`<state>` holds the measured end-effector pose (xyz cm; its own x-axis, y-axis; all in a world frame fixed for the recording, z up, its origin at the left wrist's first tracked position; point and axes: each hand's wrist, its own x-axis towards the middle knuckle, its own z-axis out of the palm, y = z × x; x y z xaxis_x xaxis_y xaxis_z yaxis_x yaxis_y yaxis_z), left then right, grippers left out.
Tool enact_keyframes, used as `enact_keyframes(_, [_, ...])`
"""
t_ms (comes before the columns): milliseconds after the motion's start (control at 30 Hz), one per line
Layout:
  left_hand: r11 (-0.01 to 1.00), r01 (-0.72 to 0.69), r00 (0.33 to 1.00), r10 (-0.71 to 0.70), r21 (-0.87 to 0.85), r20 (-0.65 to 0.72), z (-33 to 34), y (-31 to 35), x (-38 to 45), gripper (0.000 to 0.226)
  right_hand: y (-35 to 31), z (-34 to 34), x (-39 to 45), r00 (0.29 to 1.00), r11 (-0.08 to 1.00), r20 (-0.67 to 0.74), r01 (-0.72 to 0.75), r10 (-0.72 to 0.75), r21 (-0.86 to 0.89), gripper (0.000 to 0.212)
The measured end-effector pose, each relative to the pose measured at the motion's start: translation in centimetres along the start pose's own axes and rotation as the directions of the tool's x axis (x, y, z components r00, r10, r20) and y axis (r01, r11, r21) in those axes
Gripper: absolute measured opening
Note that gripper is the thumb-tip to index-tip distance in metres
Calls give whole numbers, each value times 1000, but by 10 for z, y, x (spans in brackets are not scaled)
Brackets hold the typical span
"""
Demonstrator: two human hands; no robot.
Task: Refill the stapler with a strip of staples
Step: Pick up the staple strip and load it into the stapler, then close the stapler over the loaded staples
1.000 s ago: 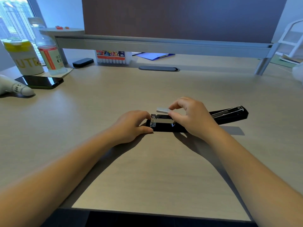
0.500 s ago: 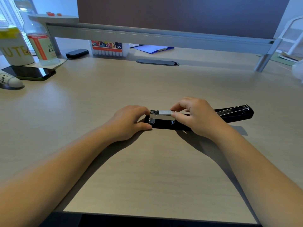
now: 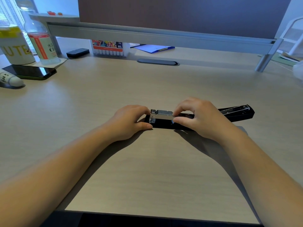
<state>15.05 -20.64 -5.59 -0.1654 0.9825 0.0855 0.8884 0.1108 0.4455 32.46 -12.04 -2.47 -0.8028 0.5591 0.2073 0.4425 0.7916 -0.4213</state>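
A black stapler (image 3: pixel 164 123) lies flat on the desk, swung fully open, with its lid (image 3: pixel 236 112) stretched out to the right. Its silver metal channel faces up at the left end. A silver strip of staples (image 3: pixel 164 112) lies in that channel. My left hand (image 3: pixel 129 123) grips the stapler's left end, thumb along the near side. My right hand (image 3: pixel 201 118) covers the stapler's middle, with thumb and forefinger pinching the right end of the strip.
At the far left stand a yellow-lidded cup (image 3: pixel 14 45), a water bottle (image 3: pixel 41 41), a phone (image 3: pixel 31 72) and a white tube (image 3: pixel 9 79). A marker box (image 3: pixel 109 47) and blue folder (image 3: pixel 154 48) sit under the raised shelf (image 3: pixel 164 37).
My right hand has brought the staple strip down from above the stapler into the metal channel. My left hand has stayed on the stapler's left end.
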Motion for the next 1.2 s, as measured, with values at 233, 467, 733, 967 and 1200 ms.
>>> enact_keyframes(233, [1000,7,1000,-7,13,-4,0,1,0,41,-5,6,5,998,999,36,46,-46,8,23])
enact_keyframes(467, [997,31,999,-29,68,-25,-5,-3,3,38,3,0,1,998,993,-15,-58,57,-106,41])
enact_keyframes(733, [990,134,990,-132,38,-41,-15,-19,2,36,19,-26,-6,948,814,-98,-312,304,-489,36])
enact_keyframes(967, [990,144,988,-144,-8,-54,-14,-19,0,35,36,-43,-15,941,927,-63,-315,333,205,47])
enact_keyframes(1200, [992,129,990,-129,3,-55,-13,-19,0,35,37,-37,-15,891,847,-274,-193,363,495,68])
